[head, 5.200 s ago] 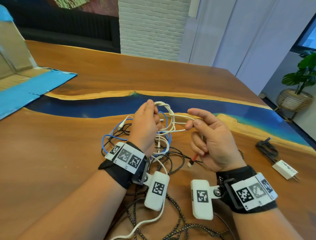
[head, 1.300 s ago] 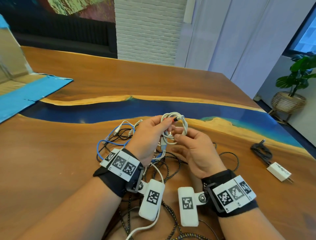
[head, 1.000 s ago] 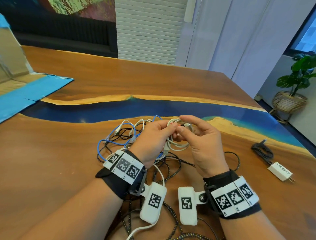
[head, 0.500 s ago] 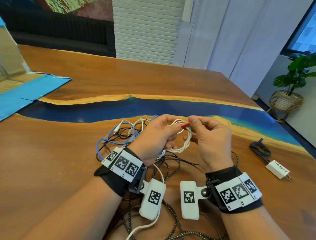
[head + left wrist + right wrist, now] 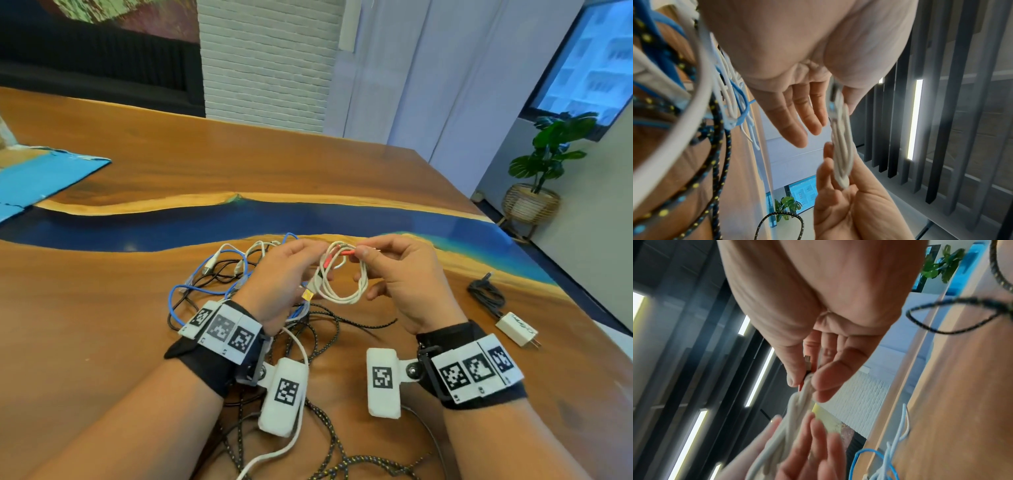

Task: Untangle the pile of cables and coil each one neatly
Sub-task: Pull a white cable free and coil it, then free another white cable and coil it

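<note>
A small white cable coil (image 5: 342, 279) hangs between my two hands above the wooden table (image 5: 102, 325). My left hand (image 5: 305, 255) pinches its left side with thumb and forefinger, and the other fingers (image 5: 797, 123) lie straight. My right hand (image 5: 363, 251) pinches the cable's red-sleeved end (image 5: 346, 253) at the top of the coil. The right wrist view shows that metal plug (image 5: 807, 363) between thumb and finger. A USB plug (image 5: 308, 294) dangles from the coil's lower left. The white strands (image 5: 841, 146) run from my left thumb down to the right palm.
A tangle of blue, white and black cables (image 5: 219, 274) lies left of and under my hands. A black braided cable (image 5: 329, 342) loops toward me. A coiled black cord (image 5: 486, 294) with a white charger (image 5: 517, 329) lies at the right. Blue-lined cardboard (image 5: 41, 174) sits far left.
The loose white cable has been wound into a small coil. In the last half second my right hand drew the red end a little to the right, and the loop opened between the hands.
</note>
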A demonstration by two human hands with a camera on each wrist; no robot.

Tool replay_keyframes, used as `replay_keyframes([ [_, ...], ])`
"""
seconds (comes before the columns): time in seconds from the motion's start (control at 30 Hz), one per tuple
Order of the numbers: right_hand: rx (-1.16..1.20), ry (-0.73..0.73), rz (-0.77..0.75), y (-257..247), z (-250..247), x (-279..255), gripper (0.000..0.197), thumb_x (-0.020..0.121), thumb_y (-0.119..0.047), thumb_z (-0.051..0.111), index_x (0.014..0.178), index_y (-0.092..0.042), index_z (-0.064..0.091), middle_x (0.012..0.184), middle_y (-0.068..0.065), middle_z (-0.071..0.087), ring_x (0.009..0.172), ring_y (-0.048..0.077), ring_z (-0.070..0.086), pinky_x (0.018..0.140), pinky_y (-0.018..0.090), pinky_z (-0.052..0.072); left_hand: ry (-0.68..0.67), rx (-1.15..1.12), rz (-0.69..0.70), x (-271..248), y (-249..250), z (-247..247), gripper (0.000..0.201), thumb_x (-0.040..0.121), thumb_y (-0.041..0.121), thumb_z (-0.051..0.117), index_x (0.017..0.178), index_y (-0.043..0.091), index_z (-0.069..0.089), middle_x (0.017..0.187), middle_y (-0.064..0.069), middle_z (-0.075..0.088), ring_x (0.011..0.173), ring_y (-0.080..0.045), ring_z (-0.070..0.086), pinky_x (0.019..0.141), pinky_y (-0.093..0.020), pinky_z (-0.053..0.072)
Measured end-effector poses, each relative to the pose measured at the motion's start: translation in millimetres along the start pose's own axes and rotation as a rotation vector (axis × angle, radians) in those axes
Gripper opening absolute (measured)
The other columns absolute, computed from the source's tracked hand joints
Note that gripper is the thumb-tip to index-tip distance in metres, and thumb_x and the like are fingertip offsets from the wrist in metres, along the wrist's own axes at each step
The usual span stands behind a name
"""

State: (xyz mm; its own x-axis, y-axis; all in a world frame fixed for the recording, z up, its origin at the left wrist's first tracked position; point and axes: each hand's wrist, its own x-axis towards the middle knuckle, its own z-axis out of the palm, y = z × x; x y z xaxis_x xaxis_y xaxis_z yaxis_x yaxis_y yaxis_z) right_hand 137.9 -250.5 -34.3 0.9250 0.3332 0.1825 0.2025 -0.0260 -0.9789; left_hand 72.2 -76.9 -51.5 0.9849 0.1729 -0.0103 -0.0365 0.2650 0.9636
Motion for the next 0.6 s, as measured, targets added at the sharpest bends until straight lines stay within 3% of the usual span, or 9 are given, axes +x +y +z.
replay_keyframes([
  [0.1, -0.052, 0.061, 0.008, -12, -35, 3, 0.005, 0.093, -0.011, 0.071, 0.095, -0.006, 0.072, 0.089, 0.016, 0.077, 0.067, 0.025, 0.07, 0.045, 0.029, 0.053, 0.034, -0.006, -0.02, 3, -3, -2, 0.026, 0.103, 0.026, 0.055, 0.11, 0.006, 0.071, 0.101, -0.011, 0.072, 0.086, -0.021, 0.07, 0.076, -0.04, 0.054],
  [0.27, -0.276, 0.243, 0.017, -16, -119, 15, 0.009, 0.091, -0.013, 0.075, 0.089, -0.004, 0.074, 0.085, 0.017, 0.077, 0.068, 0.025, 0.068, 0.047, 0.03, 0.052, 0.062, 0.0, -0.017, 9, -7, -6, 0.023, 0.102, 0.025, 0.057, 0.105, 0.009, 0.073, 0.097, -0.008, 0.072, 0.087, -0.023, 0.07, 0.077, -0.038, 0.053],
  [0.37, -0.419, 0.307, 0.108, -8, -162, 23, 0.013, 0.09, -0.014, 0.076, 0.086, -0.002, 0.075, 0.086, 0.018, 0.076, 0.068, 0.028, 0.064, 0.053, 0.034, 0.054, 0.065, 0.015, -0.002, 9, -9, -5, 0.023, 0.101, 0.025, 0.057, 0.107, 0.007, 0.071, 0.096, -0.008, 0.07, 0.087, -0.024, 0.069, 0.078, -0.038, 0.05],
  [0.47, -0.623, 0.221, 0.27, 6, -187, 27, 0.012, 0.091, -0.018, 0.074, 0.086, -0.007, 0.078, 0.085, 0.015, 0.076, 0.064, 0.024, 0.06, 0.053, 0.031, 0.054, 0.077, 0.025, 0.002, 10, -8, -6, 0.024, 0.101, 0.024, 0.056, 0.111, 0.007, 0.07, 0.096, -0.009, 0.07, 0.086, -0.024, 0.068, 0.078, -0.038, 0.049],
  [0.6, -0.739, 0.076, 0.433, 26, -189, 35, 0.009, 0.094, -0.019, 0.071, 0.088, -0.014, 0.077, 0.086, 0.007, 0.072, 0.075, 0.017, 0.064, 0.058, 0.026, 0.057, 0.074, 0.042, -0.007, 10, -6, -8, 0.023, 0.102, 0.024, 0.054, 0.108, 0.009, 0.071, 0.094, -0.009, 0.071, 0.085, -0.025, 0.069, 0.079, -0.04, 0.051],
])
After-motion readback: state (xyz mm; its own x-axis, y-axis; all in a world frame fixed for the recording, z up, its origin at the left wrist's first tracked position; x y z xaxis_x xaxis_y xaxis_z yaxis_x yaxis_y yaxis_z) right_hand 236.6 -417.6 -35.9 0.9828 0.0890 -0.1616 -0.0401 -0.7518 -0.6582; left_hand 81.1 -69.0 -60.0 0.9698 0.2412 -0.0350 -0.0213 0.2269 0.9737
